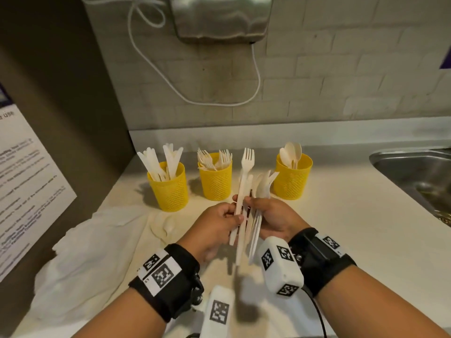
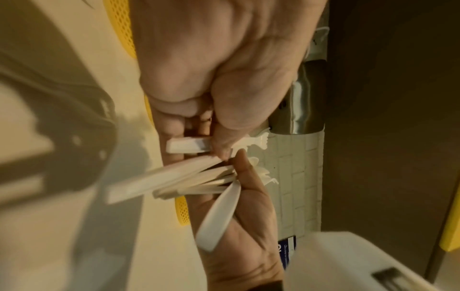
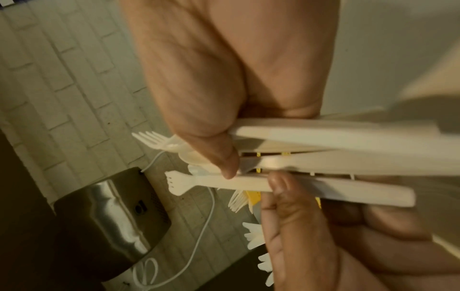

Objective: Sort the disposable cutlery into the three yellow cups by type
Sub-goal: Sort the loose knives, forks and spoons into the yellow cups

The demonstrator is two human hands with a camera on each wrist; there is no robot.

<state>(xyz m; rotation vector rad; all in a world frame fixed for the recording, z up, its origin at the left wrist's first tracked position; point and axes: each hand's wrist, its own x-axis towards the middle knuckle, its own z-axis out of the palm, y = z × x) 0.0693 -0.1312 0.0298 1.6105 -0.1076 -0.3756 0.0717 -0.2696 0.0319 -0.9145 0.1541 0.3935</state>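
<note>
Three yellow mesh cups stand in a row at the back of the counter: the left cup (image 1: 169,191) holds knives, the middle cup (image 1: 216,181) holds forks, and the right cup (image 1: 292,179) holds spoons. My left hand (image 1: 225,217) pinches the handle of one white fork (image 1: 246,172), tines up, in front of the middle cup. My right hand (image 1: 268,213) grips a mixed bundle of white cutlery (image 1: 262,186) beside it. In the wrist views the fork handle (image 2: 189,147) (image 3: 248,182) sits apart from the bundle (image 2: 199,177) (image 3: 348,141). A loose white spoon (image 1: 168,225) lies on the counter.
A crumpled white cloth (image 1: 97,252) covers the counter's left side. A steel sink (image 1: 415,174) is set in at the right. On the tiled wall above hangs a metal dryer (image 1: 219,18) with a white cord. At the left stands a panel with a printed notice (image 1: 29,181).
</note>
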